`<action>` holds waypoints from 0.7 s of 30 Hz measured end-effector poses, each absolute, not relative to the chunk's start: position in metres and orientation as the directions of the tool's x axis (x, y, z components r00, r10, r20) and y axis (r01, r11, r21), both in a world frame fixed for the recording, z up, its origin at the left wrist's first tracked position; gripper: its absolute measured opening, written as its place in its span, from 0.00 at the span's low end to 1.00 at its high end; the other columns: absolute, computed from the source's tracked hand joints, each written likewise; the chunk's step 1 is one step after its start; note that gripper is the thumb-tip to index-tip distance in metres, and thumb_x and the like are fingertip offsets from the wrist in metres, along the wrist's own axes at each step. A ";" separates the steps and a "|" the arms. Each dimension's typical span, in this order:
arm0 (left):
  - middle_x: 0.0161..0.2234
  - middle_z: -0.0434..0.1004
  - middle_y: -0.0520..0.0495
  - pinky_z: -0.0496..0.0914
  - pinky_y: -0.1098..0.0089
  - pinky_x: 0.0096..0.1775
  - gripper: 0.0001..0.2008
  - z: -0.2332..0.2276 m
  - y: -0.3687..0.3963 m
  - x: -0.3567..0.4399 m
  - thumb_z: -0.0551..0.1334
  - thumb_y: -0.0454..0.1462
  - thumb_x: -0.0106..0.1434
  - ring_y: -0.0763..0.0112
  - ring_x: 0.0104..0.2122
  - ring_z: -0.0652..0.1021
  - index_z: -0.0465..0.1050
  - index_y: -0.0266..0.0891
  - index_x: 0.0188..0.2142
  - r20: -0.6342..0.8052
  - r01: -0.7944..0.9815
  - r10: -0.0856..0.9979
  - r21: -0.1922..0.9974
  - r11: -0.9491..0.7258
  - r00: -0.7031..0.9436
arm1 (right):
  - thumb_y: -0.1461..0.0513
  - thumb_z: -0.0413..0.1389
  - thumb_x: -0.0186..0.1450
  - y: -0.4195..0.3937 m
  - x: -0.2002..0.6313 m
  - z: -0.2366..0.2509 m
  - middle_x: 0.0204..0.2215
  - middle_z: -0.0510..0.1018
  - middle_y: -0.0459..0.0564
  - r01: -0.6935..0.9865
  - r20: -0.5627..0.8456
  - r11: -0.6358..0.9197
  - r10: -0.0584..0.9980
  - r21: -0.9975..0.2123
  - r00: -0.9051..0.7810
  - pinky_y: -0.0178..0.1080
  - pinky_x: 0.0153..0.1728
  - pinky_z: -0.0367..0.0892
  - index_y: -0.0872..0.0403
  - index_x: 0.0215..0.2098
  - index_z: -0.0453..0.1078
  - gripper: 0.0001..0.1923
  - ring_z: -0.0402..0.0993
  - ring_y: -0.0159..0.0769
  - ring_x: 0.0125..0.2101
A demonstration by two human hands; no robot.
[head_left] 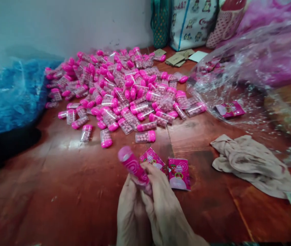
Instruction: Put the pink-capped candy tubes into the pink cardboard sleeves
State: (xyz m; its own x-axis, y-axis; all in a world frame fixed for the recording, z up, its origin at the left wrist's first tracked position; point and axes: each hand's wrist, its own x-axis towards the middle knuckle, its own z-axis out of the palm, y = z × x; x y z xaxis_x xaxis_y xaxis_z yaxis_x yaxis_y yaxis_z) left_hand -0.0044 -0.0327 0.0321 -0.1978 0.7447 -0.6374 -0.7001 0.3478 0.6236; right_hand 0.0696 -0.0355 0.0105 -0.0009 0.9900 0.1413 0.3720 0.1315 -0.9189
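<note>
Down at the near edge of the floor (58,191) I have both hands together on one tube (132,165). My left hand (131,213) is curled around its lower end, fingers closed; my right hand (164,208) wraps over from the other side, fingers bent tight against the pink label. The tube tilts up and to the left, its pink cap clear of both hands.

Just beyond my right hand two packets (178,172) lie flat on the floor, side by side; the left one is partly hidden by the tube and my fingers. Farther back, toward the wall, a big pile of tubes (119,89) spreads across the boards. A rag (253,164) lies crumpled to the right, near a clear bag (240,68). A blue bag (9,95) sits at the left edge.
</note>
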 end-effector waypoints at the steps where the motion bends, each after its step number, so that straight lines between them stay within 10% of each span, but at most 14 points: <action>1: 0.39 0.78 0.46 0.71 0.67 0.44 0.16 0.033 -0.033 -0.004 0.62 0.44 0.57 0.62 0.43 0.76 0.75 0.42 0.43 -0.598 -0.687 0.774 0.653 0.319 -0.208 | 0.64 0.48 0.65 -0.038 0.070 0.011 0.45 0.76 0.53 0.355 0.134 0.126 0.991 -0.926 -0.002 0.45 0.45 0.71 0.50 0.49 0.66 0.15 0.74 0.46 0.44; 6: 0.40 0.78 0.46 0.67 0.68 0.50 0.12 0.037 -0.033 -0.003 0.63 0.40 0.58 0.67 0.40 0.77 0.76 0.39 0.41 -0.474 -0.640 0.857 0.727 0.250 -0.203 | 0.61 0.45 0.68 -0.048 0.073 0.017 0.32 0.79 0.47 0.258 0.116 0.120 0.993 -0.958 -0.031 0.37 0.34 0.74 0.47 0.47 0.67 0.13 0.77 0.39 0.31; 14: 0.31 0.81 0.47 0.71 0.77 0.44 0.10 0.045 -0.031 0.004 0.59 0.31 0.60 0.74 0.35 0.79 0.79 0.38 0.29 -0.626 -0.795 0.780 0.470 0.384 0.006 | 0.58 0.51 0.64 -0.062 0.081 0.015 0.41 0.79 0.50 0.167 0.077 0.070 0.996 -0.983 0.033 0.40 0.38 0.74 0.45 0.52 0.66 0.18 0.76 0.46 0.38; 21: 0.34 0.80 0.46 0.73 0.78 0.33 0.06 0.045 -0.045 0.015 0.62 0.35 0.59 0.73 0.31 0.78 0.78 0.36 0.32 -0.598 -0.640 0.790 0.662 0.389 -0.137 | 0.60 0.53 0.62 -0.070 0.078 0.011 0.30 0.79 0.48 0.023 -0.005 -0.006 0.998 -1.000 0.059 0.35 0.25 0.72 0.47 0.49 0.70 0.16 0.72 0.38 0.21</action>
